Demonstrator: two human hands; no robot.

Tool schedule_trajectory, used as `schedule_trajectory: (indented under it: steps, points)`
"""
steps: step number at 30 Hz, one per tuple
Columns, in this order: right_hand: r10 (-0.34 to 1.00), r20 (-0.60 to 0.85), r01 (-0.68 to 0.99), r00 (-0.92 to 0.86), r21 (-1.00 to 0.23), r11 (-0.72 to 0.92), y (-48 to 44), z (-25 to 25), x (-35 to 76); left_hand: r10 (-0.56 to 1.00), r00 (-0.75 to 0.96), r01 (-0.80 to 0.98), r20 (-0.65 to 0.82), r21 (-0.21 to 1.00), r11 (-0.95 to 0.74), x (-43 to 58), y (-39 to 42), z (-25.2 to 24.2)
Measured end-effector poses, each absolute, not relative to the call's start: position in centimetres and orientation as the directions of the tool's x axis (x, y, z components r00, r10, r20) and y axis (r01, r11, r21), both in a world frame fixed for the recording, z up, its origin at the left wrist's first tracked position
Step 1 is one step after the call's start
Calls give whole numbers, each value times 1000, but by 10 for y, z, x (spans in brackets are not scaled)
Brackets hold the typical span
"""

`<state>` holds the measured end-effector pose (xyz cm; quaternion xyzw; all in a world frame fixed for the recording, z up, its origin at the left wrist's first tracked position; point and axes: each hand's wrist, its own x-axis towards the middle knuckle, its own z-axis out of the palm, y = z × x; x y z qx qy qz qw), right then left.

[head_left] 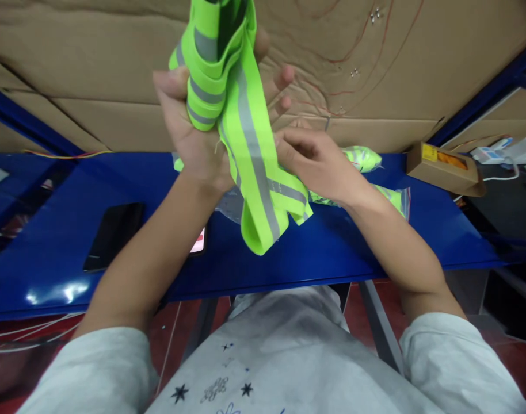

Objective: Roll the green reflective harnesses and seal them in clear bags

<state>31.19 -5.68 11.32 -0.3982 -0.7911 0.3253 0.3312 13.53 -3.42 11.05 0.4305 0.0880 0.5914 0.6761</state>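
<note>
A neon-yellow reflective strap (pixel 252 138) with a grey stripe along its middle hangs, partly bundled, above the blue table. My left hand (pixel 194 132) holds up the folded bundle, its thumb on the near side and some fingertips showing past the strap. Close by on the right, my right hand (pixel 317 158) has its fingers curled in a pinch at the strap's edge, near a stitched end. Below the hands the strap droops in a loop. Behind my right wrist lie plastic-bagged neon-yellow bundles (pixel 390 198), partly covered by the arm.
On the blue table (pixel 254 270) lie a black flat object (pixel 115 236) and a phone with a lit screen (pixel 198 242), partly hidden by my left forearm. An open cardboard box (pixel 444 169) stands at the right. Cardboard with red wires (pixel 375 63) lines the back.
</note>
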Motion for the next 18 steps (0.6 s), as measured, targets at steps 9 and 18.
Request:
schedule_trajectory:
  steps: [9,18]
  points:
    - [806,316,559,-500,-594,579,-75,102,306,912,308,-662,270,750,1,121,-27,114]
    - [837,240,726,-492,-417,547,-69,94,311,872,405,-580,273,814,14,117,-18,104]
